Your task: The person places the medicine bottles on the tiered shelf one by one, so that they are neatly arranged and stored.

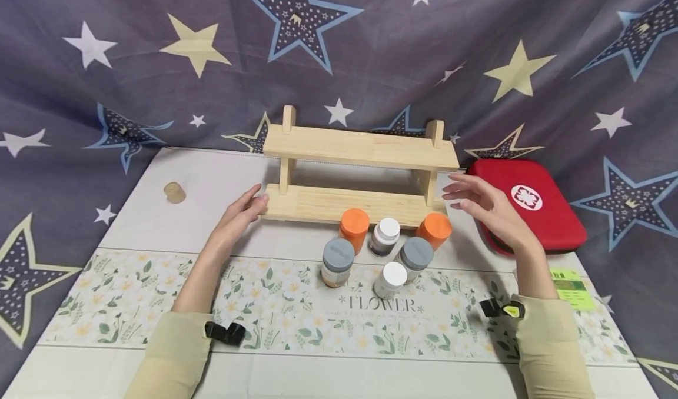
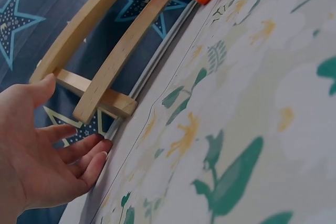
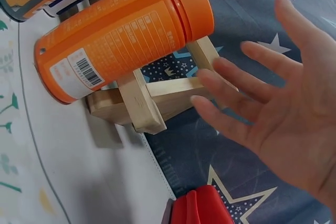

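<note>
A two-tier wooden shelf (image 1: 360, 146) stands at the back of the table. My left hand (image 1: 239, 218) is at its left end, fingers extended near the lower board; in the left wrist view the left hand (image 2: 52, 150) shows an empty palm. On the other side, my right hand (image 1: 489, 208) hovers by the shelf's right end with fingers spread and nothing held. In front of the shelf stand several capped bottles: an orange bottle (image 1: 354, 228), another orange bottle (image 3: 126, 35), two grey-lidded jars, one a grey-lidded jar (image 1: 338, 260), and two white-capped bottles, including a white bottle (image 1: 391, 279).
A red first-aid case (image 1: 551, 210) lies right of the shelf, beside my right hand. Near it is a yellow-green label (image 1: 573, 290). A small tan cylinder (image 1: 175, 192) lies at the back left. A star-patterned curtain (image 1: 371, 46) hangs behind the table.
</note>
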A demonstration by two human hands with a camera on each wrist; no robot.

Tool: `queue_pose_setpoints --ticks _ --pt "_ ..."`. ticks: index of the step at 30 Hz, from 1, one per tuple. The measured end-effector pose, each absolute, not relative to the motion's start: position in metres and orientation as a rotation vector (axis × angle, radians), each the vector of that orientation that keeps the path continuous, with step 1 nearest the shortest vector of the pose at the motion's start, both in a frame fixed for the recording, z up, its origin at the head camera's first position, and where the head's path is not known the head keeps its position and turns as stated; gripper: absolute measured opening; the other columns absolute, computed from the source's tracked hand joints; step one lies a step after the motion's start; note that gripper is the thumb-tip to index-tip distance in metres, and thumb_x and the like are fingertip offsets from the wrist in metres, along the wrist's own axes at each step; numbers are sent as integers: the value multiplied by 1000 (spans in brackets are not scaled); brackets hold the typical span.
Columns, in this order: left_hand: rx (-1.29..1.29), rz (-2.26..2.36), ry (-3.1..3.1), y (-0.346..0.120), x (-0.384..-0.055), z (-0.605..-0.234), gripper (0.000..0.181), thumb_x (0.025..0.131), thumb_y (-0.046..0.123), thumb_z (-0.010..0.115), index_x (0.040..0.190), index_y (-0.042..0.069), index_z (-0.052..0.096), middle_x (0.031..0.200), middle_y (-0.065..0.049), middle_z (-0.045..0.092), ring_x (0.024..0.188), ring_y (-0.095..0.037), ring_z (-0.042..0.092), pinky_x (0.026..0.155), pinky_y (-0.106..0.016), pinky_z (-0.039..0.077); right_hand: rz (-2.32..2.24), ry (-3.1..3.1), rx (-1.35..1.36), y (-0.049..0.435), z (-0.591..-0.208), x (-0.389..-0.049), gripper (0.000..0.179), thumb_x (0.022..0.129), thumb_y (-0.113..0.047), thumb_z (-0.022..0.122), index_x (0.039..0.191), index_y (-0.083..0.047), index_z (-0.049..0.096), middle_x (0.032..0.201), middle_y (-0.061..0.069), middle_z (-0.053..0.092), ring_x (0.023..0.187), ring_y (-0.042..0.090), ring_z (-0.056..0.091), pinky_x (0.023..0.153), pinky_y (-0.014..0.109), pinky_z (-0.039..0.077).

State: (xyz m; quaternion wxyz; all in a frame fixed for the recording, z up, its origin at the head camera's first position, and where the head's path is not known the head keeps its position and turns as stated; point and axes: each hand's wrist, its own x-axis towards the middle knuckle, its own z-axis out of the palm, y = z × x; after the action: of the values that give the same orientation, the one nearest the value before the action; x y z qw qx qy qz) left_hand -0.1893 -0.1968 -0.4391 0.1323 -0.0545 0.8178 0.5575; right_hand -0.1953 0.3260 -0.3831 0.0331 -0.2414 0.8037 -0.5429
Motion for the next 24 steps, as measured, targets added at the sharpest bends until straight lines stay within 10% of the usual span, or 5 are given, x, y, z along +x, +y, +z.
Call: queue_pose_setpoints --ticks 9,24 --pt "-112 1582 2372 -199 -191 -443 86 101 54 59 167 26 11 169 -17 29 156 -37 29 130 -59 18 -1447 2342 -775 333 -386 -191 60 95 3 62 153 -5 45 142 29 57 126 22 65 97 23 58" --pt "-25 1546 2365 -198 -191 -445 87 100 41 66 166 26 12 167 -17 34 152 -38 33 127 -57 25 -1247 2284 -763 329 -392 -193 67 87 -4 79 148 -12 52 140 -3 62 122 11 64 100 30 58"
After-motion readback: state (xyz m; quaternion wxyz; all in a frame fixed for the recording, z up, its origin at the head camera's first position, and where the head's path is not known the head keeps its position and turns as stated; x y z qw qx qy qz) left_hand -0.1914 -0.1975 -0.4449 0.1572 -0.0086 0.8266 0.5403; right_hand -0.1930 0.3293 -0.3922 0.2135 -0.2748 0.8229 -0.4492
